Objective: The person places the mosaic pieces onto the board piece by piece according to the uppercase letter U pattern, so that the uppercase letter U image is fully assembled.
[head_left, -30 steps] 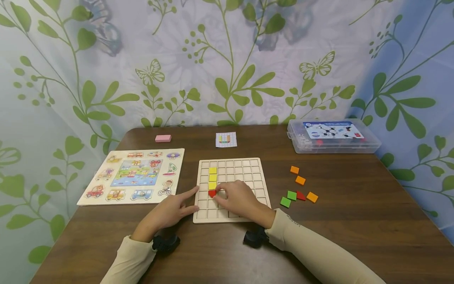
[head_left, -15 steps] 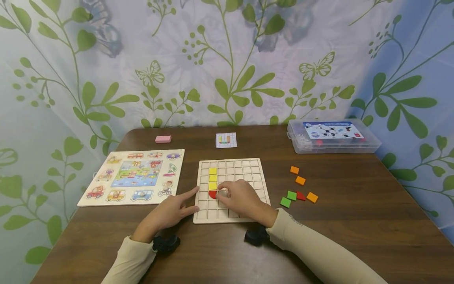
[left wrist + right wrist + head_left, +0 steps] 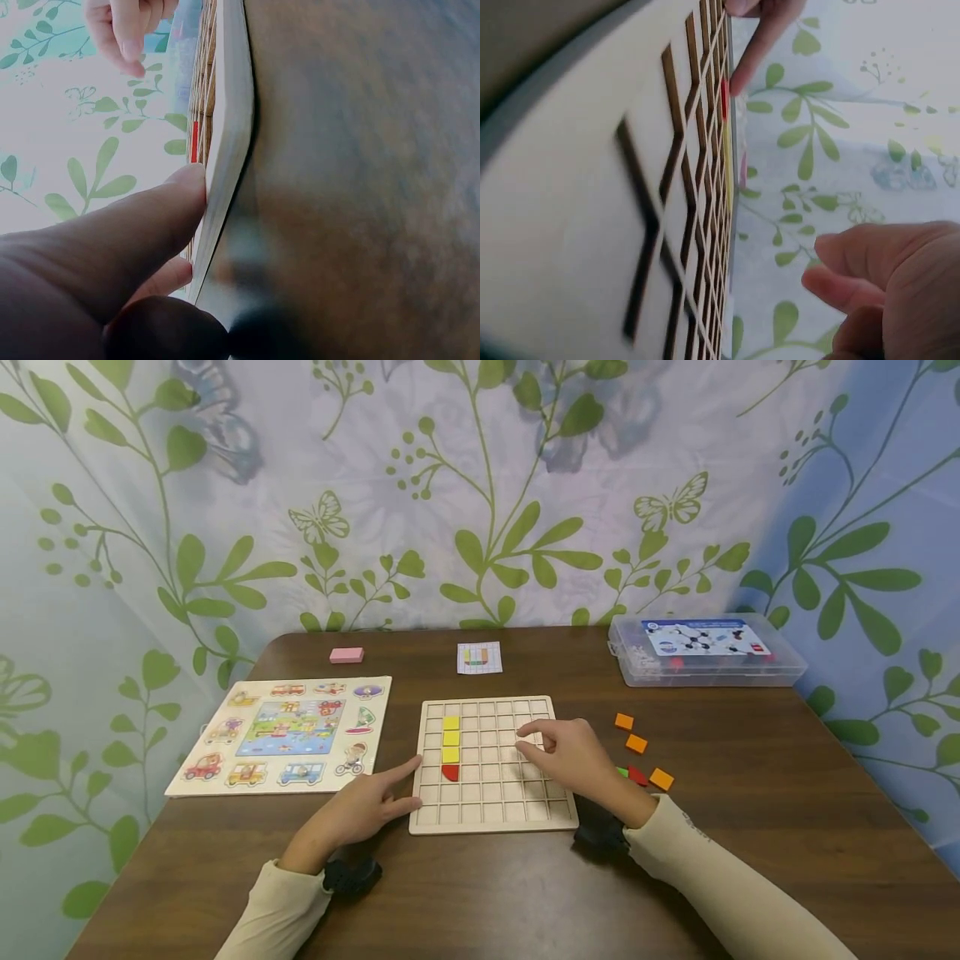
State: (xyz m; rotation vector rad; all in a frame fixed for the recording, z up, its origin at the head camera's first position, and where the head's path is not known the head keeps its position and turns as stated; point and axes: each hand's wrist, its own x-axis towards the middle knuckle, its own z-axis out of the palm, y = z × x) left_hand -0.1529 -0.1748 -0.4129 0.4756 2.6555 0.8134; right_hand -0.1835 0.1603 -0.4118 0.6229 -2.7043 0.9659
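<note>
A wooden grid board (image 3: pixel 487 793) lies on the table in the head view. In its left part a column of yellow square tiles (image 3: pixel 451 739) fills several cells, with a red quarter-round tile (image 3: pixel 450 772) just below them. My left hand (image 3: pixel 358 812) touches the board's left edge with thumb and forefinger extended. Above the board's right side hovers my right hand (image 3: pixel 576 753), thumb and forefinger apart and nothing between them. The right wrist view also shows this hand (image 3: pixel 900 277) raised off the grid, holding nothing.
Right of the board lie orange tiles (image 3: pixel 636 743), a red quarter-round tile (image 3: pixel 637 776) and a partly hidden green tile (image 3: pixel 623 772). Behind stand a patterned card (image 3: pixel 479 657), a pink block (image 3: pixel 347 655) and a clear plastic case (image 3: pixel 720 670). A picture puzzle (image 3: pixel 225 785) lies left.
The red quarter-round tile has turned and now sits in the cell under the yellow ones. My right hand has let go of it and moved up and right. My left hand stays put.
</note>
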